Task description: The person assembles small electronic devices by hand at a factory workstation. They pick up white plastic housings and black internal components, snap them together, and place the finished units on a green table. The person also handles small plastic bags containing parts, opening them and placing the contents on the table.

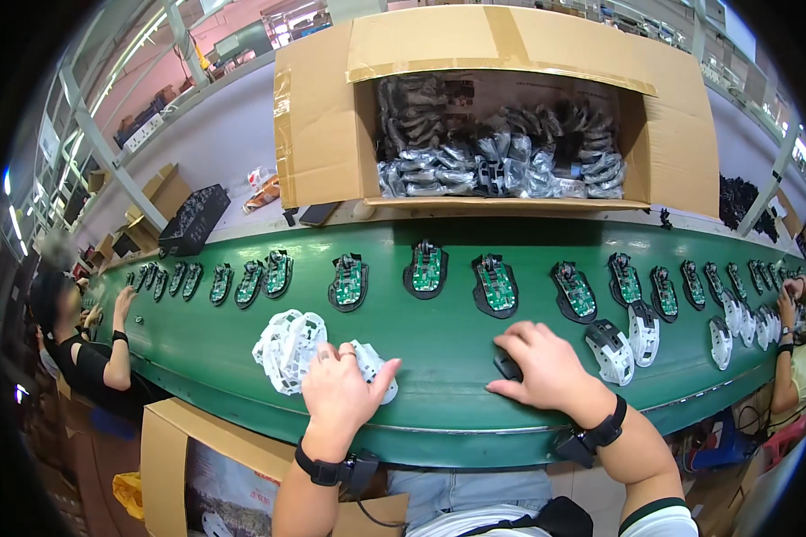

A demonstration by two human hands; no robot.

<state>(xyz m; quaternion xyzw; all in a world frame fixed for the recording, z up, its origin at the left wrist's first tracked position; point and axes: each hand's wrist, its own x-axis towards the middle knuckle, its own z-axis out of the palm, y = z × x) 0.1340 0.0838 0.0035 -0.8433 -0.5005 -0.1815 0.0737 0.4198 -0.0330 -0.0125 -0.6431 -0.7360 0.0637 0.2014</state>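
Resting palm-down on the green belt (439, 358), the left hand (342, 387) curls its fingers around a white plastic piece (369, 363). The right hand (544, 365) covers a small black part (507, 366), fingers bent over it. Behind, an open cardboard box (322, 125) holds bagged black parts (501, 157).

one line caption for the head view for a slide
Left hand on a white shell, right hand over a dark part at a green belt.
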